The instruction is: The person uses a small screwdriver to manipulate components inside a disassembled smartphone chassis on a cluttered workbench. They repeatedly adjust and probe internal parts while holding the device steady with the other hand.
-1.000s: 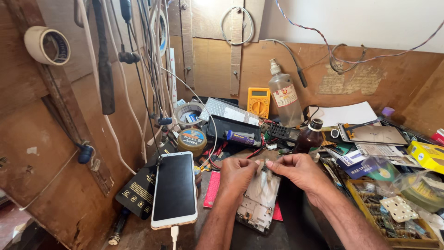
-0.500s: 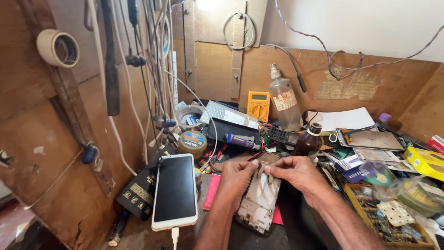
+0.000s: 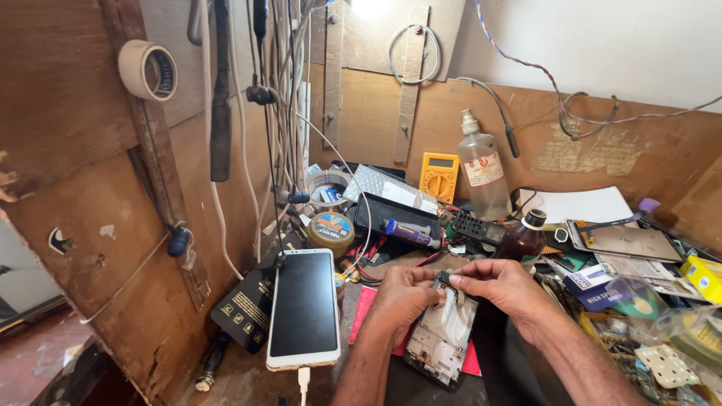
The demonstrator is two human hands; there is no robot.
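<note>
On the cluttered wooden workbench (image 3: 248,368), both hands (image 3: 402,301) (image 3: 500,286) pinch an opened phone (image 3: 444,338) beside a white smartphone (image 3: 304,308).

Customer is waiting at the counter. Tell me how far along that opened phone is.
Done: the opened phone lies back-off on the red mat, insides exposed. In hand: left hand steadies its top edge while right hand pinches a small dark part there. Left: it is not closed; no back cover is fitted.
</note>
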